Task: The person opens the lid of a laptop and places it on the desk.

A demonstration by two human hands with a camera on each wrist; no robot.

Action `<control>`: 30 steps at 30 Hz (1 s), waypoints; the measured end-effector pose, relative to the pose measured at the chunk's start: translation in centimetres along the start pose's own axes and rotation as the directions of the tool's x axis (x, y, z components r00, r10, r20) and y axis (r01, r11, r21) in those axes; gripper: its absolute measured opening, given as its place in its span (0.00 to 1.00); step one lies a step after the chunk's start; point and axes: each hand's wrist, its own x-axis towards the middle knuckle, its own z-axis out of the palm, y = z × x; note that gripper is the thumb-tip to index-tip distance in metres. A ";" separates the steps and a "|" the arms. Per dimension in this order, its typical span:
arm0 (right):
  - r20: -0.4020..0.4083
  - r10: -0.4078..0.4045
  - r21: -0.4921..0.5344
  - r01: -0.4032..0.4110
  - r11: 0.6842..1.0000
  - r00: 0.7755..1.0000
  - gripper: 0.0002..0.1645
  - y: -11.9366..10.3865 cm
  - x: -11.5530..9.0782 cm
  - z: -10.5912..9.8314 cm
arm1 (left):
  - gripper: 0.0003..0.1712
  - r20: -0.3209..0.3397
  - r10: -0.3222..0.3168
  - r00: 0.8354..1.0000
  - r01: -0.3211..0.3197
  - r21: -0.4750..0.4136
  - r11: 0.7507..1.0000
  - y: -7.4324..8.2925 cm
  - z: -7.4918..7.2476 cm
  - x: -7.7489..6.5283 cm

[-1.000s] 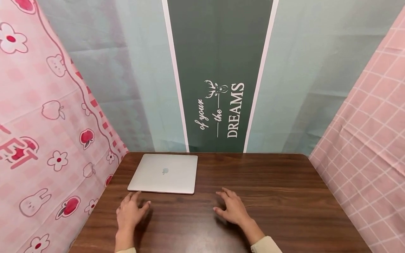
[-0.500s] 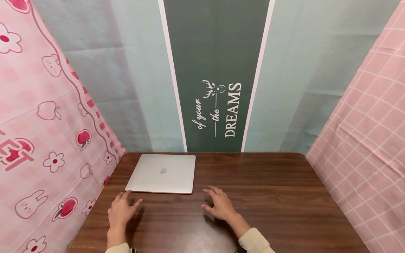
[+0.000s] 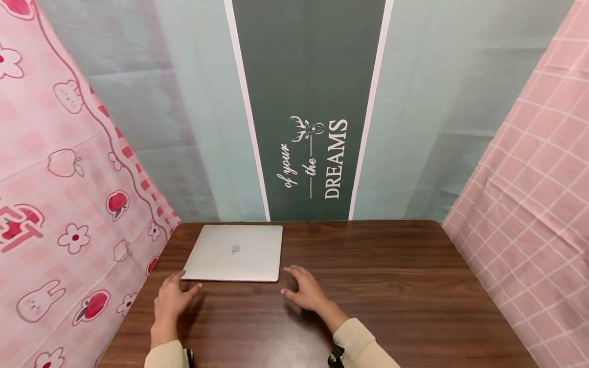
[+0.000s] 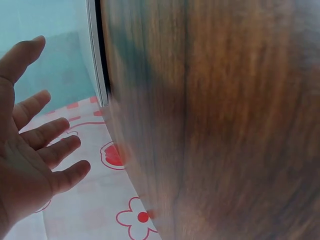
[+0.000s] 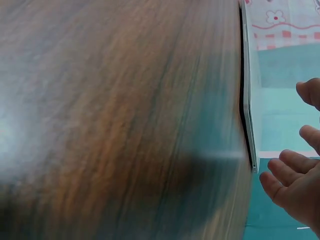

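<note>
A closed silver laptop (image 3: 234, 253) with an apple logo on its lid lies flat at the back left of the table. My left hand (image 3: 171, 299) is at its front left corner, fingers spread and fingertips right by the edge. Off the front right corner hovers my right hand (image 3: 306, 291), its thumb and fingers apart and nothing between them. The left wrist view shows the left hand (image 4: 35, 150) with relaxed fingers beside the laptop's thin edge (image 4: 97, 55). In the right wrist view the right hand (image 5: 295, 175) is near the laptop's corner, fingers loosely extended.
The brown wood-grain table (image 3: 368, 286) extends to the right of the laptop. A green and grey-blue cloth (image 3: 317, 76) hangs behind its back edge. Pink patterned cloths hang at the left (image 3: 92, 204) and right (image 3: 529, 179) sides.
Both hands have moved leftward and slightly forward, the right one much closer to the laptop's right side. The laptop stays in its place on the table, while the view has shifted a little.
</note>
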 end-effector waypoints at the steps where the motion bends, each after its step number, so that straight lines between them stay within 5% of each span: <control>1: 0.004 0.001 0.005 -0.001 1.000 1.000 0.34 0.0 0.2 0.1 | 0.42 -0.001 0.003 1.000 -0.003 -0.003 1.000 -0.1 -0.1 0.1; 10: 0.003 0.007 0.078 -0.007 0.997 1.000 0.34 -0.5 1.8 1.2 | 0.43 0.005 0.018 1.000 -0.018 -0.071 0.997 -1.2 0.0 1.4; 16: -0.031 0.113 0.243 -0.102 0.965 0.993 0.37 -0.3 2.4 2.5 | 0.45 0.017 0.005 1.000 -0.002 -0.137 0.991 -2.2 0.7 2.9; 24: -0.019 0.245 0.504 -0.202 0.840 0.969 0.39 0.2 3.0 4.7 | 0.46 0.029 -0.031 0.999 0.036 -0.185 0.982 -3.0 2.0 4.0; 30: -0.004 0.284 0.659 -0.211 0.722 0.959 0.39 -1.7 3.1 4.1 | 0.49 0.072 -0.066 0.995 0.083 -0.260 0.962 -2.9 2.9 4.3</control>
